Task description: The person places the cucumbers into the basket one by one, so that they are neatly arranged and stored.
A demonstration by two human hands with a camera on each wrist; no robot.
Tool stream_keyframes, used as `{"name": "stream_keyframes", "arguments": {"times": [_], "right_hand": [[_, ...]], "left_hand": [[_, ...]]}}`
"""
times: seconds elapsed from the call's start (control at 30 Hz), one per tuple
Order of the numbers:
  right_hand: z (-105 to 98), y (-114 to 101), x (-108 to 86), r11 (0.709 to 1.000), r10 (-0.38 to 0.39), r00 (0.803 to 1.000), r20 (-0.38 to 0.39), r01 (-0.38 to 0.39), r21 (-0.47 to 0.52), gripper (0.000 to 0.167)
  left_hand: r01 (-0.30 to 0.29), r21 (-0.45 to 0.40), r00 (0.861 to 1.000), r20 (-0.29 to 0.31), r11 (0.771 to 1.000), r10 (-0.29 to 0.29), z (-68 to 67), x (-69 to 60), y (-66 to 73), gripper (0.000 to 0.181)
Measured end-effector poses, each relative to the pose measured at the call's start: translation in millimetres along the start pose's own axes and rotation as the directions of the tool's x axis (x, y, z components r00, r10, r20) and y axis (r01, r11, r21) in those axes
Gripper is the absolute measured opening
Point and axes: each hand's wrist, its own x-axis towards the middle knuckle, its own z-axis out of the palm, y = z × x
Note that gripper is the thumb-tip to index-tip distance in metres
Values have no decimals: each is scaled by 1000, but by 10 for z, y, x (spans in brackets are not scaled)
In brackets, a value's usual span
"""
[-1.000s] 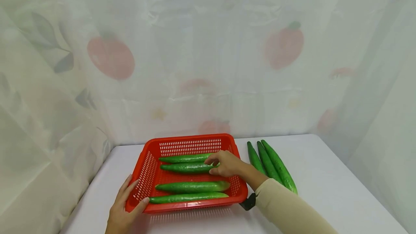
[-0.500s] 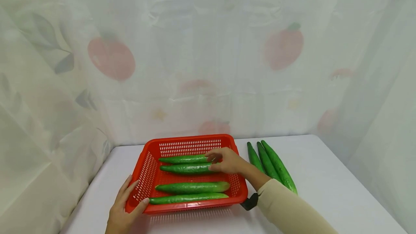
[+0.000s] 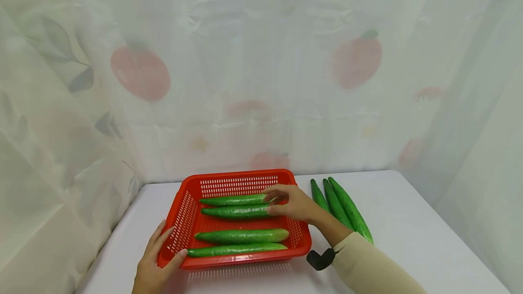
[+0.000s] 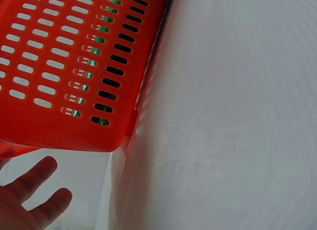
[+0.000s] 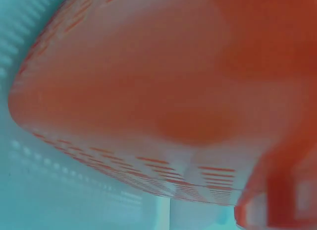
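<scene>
A red plastic basket (image 3: 241, 257) stands on the table with several cucumbers lying lengthwise in it, two at the back and two at the front. My right hand (image 3: 292, 203) hovers over the right ends of the rear cucumber (image 3: 229, 200) and the cucumber before it (image 3: 233, 213). Its fingers bend loosely, thumb apart from them, with nothing between. At the basket's front left corner is my left hand (image 3: 155, 260), thumb on the front rim and straight fingers along the left side. In the left wrist view, spread fingers (image 4: 32, 178) show beside the slotted basket wall (image 4: 54, 56).
Three more cucumbers (image 3: 345, 205) lie on the white table (image 3: 408, 221), right of the basket and partly behind my right forearm. A black object (image 3: 320, 259) is at the right sleeve's cuff. Printed curtains (image 3: 261, 80) stand behind. The right wrist view is blurred, mostly red basket.
My right hand has risen slightly and drawn a little to the right from the rear cucumbers' ends. The left hand stays at the basket's corner, and the basket has not visibly moved.
</scene>
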Motion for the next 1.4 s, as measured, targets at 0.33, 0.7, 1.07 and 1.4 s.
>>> {"name": "stream_keyframes", "arguments": {"times": [0.33,0.7,1.07,1.4], "right_hand": [[-126,-109,-205,998,-9,998,-57,12,62,39],[-281,-317,-487,998,-31,988,-151,38,47,40],[-456,-402,-738,995,-88,947,-309,100,24,38],[-624,-476,-974,991,-117,903,-413,136,17,39]], "left_hand": [[6,4,1000,11,1000,-6,-2,3,-13,67],[1,-11,1000,14,1000,-1,12,14,-17,67],[-13,-5,1000,-3,1000,13,10,7,-23,65],[1,7,1000,3,1000,-1,-2,12,-12,67]]}}
